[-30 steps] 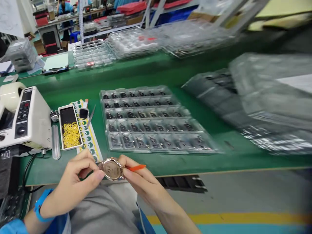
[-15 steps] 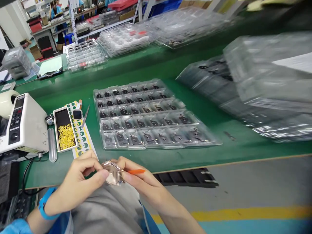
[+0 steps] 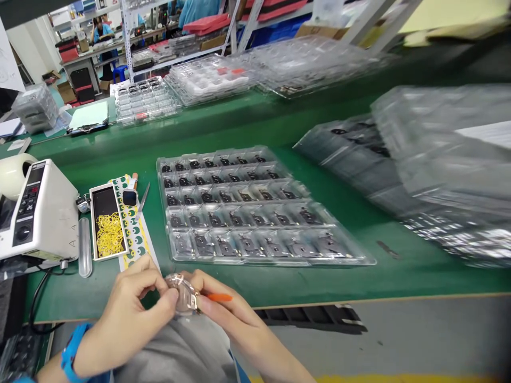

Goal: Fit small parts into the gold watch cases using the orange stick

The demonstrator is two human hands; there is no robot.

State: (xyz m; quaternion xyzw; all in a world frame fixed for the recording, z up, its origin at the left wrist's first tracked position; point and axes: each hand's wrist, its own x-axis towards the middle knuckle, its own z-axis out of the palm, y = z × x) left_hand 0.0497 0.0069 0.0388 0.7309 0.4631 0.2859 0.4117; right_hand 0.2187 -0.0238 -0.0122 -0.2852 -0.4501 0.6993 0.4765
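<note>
My left hand (image 3: 138, 306) pinches the left edge of a round, shiny watch case (image 3: 184, 296) between thumb and forefinger. The case has a pinkish-metal rim and is held tilted above my lap, by the table's front edge. Closed on its right side is my right hand (image 3: 223, 306), thumb near the lug. An orange strip (image 3: 219, 297) pokes out between that hand's thumb and fingers; its other end is hidden. Beyond both hands lies a clear compartment tray (image 3: 315, 261) holding small dark parts, touched by neither hand.
At left stand a white dispenser machine (image 3: 51, 213) and a box of yellow rings (image 3: 109, 234). Tweezers (image 3: 142, 201) and a small square-faced device (image 3: 129, 198) lie on a patterned sheet. Stacked clear trays (image 3: 443, 154) fill the right. A person (image 3: 100, 32) sits far back.
The watch case has tipped, so its face shows narrower now. Both hands keep their hold. The whole view has shifted, with the table appearing slightly lower.
</note>
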